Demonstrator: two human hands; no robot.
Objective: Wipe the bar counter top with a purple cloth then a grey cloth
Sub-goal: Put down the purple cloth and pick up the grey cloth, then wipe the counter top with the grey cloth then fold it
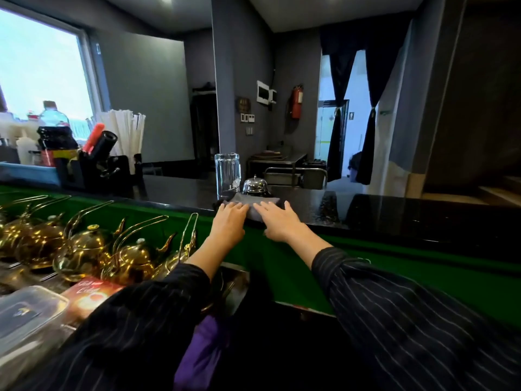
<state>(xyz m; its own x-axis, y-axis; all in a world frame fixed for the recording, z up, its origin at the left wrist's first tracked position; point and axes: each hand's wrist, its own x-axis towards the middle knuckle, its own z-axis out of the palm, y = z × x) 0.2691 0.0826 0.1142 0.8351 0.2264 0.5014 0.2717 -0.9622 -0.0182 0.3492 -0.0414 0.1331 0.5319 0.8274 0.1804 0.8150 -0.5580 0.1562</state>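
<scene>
Left hand point(229, 218) and right hand point(277, 220): fingers straight, pressed flat side by side on grey cloth point(255, 203), at near edge of black desk point(394, 210). Purple cloth point(203, 354): below, between the sleeves.

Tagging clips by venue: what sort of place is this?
Probably a café or bar: call bell on the black counter top, a row of brass teapots, white straws.
</scene>
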